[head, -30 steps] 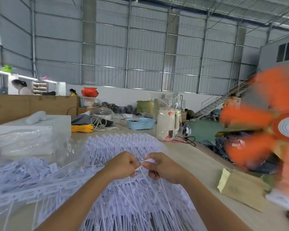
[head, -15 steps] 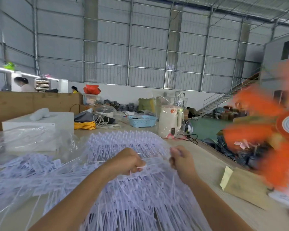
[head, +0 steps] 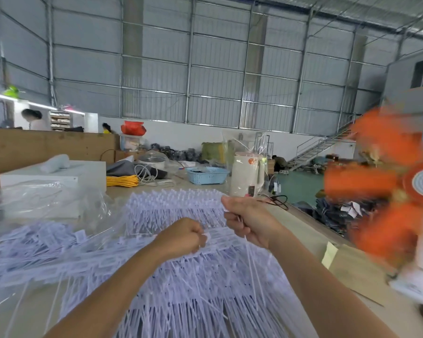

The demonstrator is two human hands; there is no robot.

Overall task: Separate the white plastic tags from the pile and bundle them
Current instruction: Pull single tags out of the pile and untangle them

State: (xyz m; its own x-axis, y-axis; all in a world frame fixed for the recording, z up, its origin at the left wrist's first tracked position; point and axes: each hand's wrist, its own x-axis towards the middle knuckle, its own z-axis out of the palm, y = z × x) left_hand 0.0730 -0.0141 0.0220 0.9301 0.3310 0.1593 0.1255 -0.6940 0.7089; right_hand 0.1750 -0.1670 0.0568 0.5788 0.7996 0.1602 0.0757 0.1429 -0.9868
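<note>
Two hands work over a broad pile of white plastic tags that covers the near part of the bench and spreads away to the left. The left hand is curled into a loose fist low over the heap, thumb and forefinger pinching a small white tag head at its right side. The right hand sits higher and a little farther away, apart from the left, its fingers folded around a few thin white tag strands that trail down from the fist toward the pile. Behind the hands another bank of tags stands in rows with its tips pointing up and away. To the left, more tags lie under and beside a crumpled clear plastic bag, with a white box behind it and a pale roll resting on top of the box. Farther back on the bench sit a yellow coiled cable, a blue perforated basket and a cream electric kettle with a black cord running off beside it. At the right edge an orange fan is blurred, its white hub just in view, and a tan cardboard piece lies on the bench below it. Along the far left a brown board wall runs, with people partly seen behind it, and grey corrugated metal walls fill the background.
</note>
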